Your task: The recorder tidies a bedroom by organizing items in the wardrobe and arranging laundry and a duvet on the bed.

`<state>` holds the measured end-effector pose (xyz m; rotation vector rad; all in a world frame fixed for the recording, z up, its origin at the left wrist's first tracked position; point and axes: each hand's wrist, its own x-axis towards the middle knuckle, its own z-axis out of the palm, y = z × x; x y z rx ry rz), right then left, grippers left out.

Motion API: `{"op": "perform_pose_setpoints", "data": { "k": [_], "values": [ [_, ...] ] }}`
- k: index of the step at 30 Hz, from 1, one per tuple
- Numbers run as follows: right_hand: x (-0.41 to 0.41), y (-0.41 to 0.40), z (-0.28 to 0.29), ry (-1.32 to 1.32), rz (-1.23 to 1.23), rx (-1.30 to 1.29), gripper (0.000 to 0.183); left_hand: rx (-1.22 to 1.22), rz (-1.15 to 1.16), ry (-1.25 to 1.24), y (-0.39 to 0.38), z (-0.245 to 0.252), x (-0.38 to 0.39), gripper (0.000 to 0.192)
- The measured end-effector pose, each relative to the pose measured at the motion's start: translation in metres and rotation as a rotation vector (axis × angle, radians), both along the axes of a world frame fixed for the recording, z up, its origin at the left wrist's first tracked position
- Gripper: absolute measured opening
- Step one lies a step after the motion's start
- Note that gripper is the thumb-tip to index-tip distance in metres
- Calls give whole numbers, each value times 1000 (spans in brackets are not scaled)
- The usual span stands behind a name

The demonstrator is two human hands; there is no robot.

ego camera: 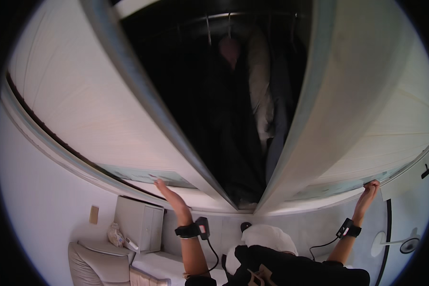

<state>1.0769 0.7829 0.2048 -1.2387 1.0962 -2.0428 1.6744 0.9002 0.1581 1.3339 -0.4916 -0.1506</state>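
Two pale wardrobe doors stand apart in a V in front of me. My left hand is raised against the lower part of the left door, its fingertips at a glossy greenish panel. Farther out, my right hand touches the right door by a similar panel, with its fingers bent. Whether either hand grips the door cannot be made out. Through the gap, dark clothes, a beige garment and a grey-blue one hang on hangers from a metal rail.
At left stand a light bedside cabinet, a padded headboard and part of a bed. A wall plate sits above them. On the right is a white stand with a round dark head. Cabled black devices are strapped to both wrists.
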Motion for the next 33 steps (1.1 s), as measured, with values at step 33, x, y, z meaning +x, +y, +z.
{"op": "perform_pose_setpoints", "data": {
  "k": [33],
  "values": [
    [5, 4, -18, -402, -178, 358, 10, 341, 285, -806, -24, 121, 67, 65]
  ]
}}
